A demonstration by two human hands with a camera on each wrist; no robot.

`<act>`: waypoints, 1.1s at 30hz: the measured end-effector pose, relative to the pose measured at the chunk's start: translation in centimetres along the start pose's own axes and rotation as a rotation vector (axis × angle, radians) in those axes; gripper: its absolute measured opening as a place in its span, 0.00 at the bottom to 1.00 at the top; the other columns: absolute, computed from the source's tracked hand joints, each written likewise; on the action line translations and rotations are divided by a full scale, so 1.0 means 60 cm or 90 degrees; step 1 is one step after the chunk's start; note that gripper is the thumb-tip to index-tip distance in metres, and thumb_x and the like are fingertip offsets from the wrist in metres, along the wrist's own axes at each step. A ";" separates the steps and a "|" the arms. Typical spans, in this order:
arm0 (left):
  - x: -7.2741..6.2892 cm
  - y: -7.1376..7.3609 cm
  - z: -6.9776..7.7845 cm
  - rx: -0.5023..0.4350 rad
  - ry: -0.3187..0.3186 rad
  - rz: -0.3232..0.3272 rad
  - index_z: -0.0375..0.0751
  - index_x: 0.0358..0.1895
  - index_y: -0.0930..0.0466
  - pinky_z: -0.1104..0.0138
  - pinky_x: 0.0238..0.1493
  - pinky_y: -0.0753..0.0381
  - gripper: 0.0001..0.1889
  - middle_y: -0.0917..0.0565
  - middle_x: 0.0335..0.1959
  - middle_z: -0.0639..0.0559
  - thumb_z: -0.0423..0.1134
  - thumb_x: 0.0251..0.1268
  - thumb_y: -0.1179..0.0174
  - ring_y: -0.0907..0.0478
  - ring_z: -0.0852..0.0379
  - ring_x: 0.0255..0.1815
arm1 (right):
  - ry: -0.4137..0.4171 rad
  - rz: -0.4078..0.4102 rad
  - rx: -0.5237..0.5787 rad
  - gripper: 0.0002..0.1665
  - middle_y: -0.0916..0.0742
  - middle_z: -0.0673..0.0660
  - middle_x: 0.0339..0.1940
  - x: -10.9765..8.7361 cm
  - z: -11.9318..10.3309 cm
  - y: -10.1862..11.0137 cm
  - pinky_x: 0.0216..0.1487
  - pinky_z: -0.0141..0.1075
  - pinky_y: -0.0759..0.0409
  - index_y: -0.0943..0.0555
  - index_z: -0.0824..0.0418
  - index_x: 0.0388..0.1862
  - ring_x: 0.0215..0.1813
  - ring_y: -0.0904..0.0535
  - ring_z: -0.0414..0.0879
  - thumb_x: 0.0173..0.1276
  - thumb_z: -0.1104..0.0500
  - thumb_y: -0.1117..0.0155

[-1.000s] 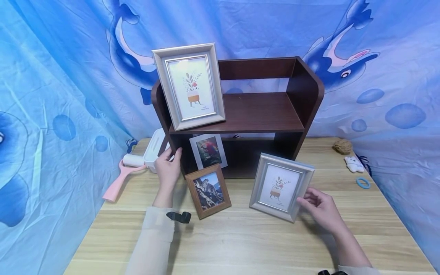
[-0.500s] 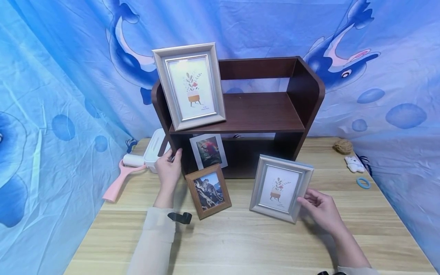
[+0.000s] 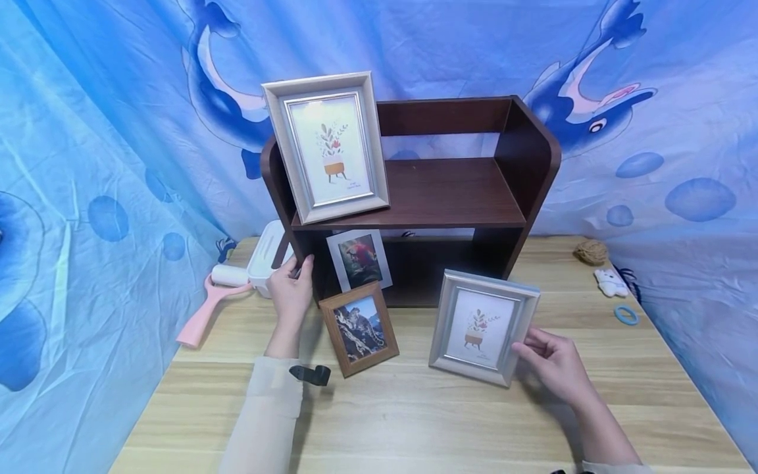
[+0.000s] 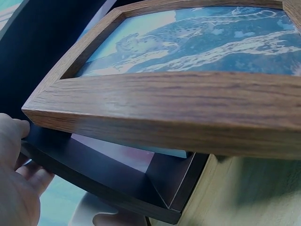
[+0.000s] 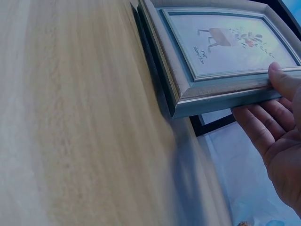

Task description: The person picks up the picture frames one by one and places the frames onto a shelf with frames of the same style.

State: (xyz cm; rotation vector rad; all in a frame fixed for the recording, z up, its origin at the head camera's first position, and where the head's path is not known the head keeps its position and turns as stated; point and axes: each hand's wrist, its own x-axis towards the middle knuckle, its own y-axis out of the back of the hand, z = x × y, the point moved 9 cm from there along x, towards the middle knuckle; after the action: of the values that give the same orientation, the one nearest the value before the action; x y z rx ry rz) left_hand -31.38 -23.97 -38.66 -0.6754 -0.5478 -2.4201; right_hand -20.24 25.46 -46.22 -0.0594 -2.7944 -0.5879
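My right hand (image 3: 553, 362) pinches the right edge of a silver-grey picture frame (image 3: 453, 322), thumb on the front and fingers behind. This frame leans back upright at the shelf's front right and shows a potted-plant print. My left hand (image 3: 290, 293) grips the front edge of the left side panel of a dark brown two-tier shelf (image 3: 456, 187). Close beside that hand stands a brown wooden picture frame (image 4: 155, 96) with a leopard picture. Behind it, on the lower tier, is a white-bordered parrot picture (image 3: 361, 260). A larger silver picture frame (image 3: 331, 155) stands on the upper tier's left.
Left of the shelf lie a pink-handled lint roller (image 3: 201, 316) and a white box (image 3: 260, 263). A twine ball (image 3: 590, 252), a small white animal figure (image 3: 610, 283) and a blue ring (image 3: 626, 315) lie at the right edge of the wooden table (image 3: 385, 428). Blue curtains (image 3: 699, 197) hang behind.
The frame in my right hand has turned slightly, its top edge shifting a little left and down. My left hand has kept its grip on the shelf panel.
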 end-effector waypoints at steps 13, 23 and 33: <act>-0.002 0.000 -0.002 0.005 0.006 -0.004 0.34 0.45 0.11 0.87 0.38 0.24 0.10 0.11 0.40 0.37 0.36 0.67 0.32 0.11 0.44 0.40 | 0.044 0.033 0.004 0.17 0.10 0.41 0.36 -0.003 -0.054 0.014 0.32 0.27 0.16 0.18 0.79 0.51 0.32 0.14 0.35 0.62 0.75 0.30; -0.002 -0.002 -0.003 0.002 -0.011 -0.003 0.33 0.44 0.10 0.87 0.38 0.24 0.09 0.11 0.39 0.37 0.36 0.67 0.33 0.11 0.44 0.39 | 0.050 0.054 0.029 0.18 0.11 0.36 0.36 -0.005 -0.104 0.031 0.32 0.25 0.16 0.20 0.83 0.52 0.34 0.13 0.33 0.63 0.77 0.33; -0.002 0.000 0.000 -0.024 -0.014 0.002 0.33 0.45 0.11 0.86 0.39 0.22 0.09 0.11 0.40 0.37 0.34 0.67 0.33 0.12 0.44 0.40 | 0.116 0.070 0.022 0.17 0.10 0.39 0.35 0.004 -0.155 0.056 0.29 0.24 0.17 0.18 0.82 0.48 0.34 0.13 0.33 0.58 0.82 0.32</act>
State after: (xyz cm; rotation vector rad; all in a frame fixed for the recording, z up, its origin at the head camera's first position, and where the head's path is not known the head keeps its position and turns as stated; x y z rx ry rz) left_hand -31.28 -23.92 -38.76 -0.7182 -0.5107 -2.4290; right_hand -17.64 24.78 -36.68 -0.1435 -2.6044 -0.4929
